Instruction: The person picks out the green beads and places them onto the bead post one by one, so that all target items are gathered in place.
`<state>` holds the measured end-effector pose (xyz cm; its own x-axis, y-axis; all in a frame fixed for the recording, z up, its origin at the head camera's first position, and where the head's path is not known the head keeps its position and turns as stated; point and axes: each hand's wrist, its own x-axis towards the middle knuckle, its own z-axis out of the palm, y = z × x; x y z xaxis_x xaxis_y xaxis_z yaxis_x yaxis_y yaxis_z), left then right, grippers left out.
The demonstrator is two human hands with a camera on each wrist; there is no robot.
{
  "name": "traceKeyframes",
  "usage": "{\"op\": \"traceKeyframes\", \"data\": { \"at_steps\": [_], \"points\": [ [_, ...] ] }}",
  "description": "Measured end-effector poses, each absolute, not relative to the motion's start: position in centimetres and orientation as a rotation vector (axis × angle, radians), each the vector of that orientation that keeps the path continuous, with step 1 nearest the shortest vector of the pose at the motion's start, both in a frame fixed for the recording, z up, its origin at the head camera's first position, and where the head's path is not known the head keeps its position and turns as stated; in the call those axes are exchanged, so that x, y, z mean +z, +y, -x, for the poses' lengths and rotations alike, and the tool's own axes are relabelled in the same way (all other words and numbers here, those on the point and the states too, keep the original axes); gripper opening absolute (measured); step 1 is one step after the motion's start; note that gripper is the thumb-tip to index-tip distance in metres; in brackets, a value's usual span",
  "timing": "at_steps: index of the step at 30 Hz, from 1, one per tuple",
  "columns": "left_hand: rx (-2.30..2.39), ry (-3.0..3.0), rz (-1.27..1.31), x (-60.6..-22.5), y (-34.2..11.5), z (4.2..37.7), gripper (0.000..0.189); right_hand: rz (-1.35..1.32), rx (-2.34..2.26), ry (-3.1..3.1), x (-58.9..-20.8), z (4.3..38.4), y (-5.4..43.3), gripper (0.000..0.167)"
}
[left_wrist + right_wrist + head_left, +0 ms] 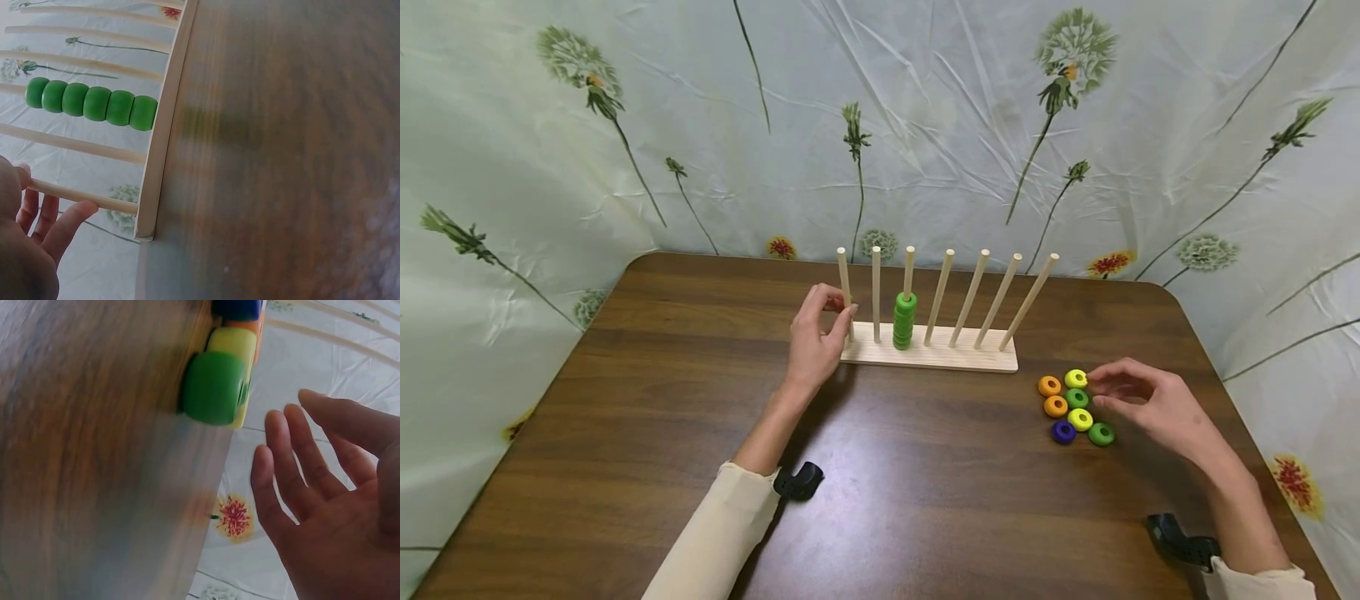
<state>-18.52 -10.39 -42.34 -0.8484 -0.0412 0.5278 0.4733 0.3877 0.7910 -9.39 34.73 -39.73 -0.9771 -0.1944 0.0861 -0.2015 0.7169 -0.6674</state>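
Note:
A pale wooden stand (936, 360) with several upright pegs is on the table. My left hand (816, 342) holds its leftmost peg (843, 271); in the left wrist view the thumb lies along this peg, fingers behind it. A stack of green beads (904, 321) sits on the third peg from the left. Over at the right, my right hand (1168, 412) hovers with parted, loosely bent fingers and nothing between them. Its fingertips are right beside a yellow bead (1069, 382). The loose group also has two orange beads, two green beads, another yellow one and a dark blue bead (1057, 437).
The brown wooden table (925, 500) has rounded back corners. Behind and beside it hangs a pale curtain (925, 125) printed with dandelions. A black wrist strap (800, 482) is on the left forearm, and another black strap (1180, 542) is on the right.

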Motion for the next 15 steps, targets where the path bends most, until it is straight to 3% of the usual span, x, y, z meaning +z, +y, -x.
{"op": "traceKeyframes", "data": {
  "at_steps": [7, 15],
  "points": [
    [-1.469, -2.191, 0.370, -42.3, -10.4, 18.5, 0.011, -0.308, 1.128, -3.048, -40.2, 9.7, 35.3, 0.032],
    [-1.469, -2.179, 0.372, -42.2, -10.3, 18.5, 0.011, -0.365, 1.196, -3.094, -40.8, 10.1, 35.2, 0.054]
  ]
}}
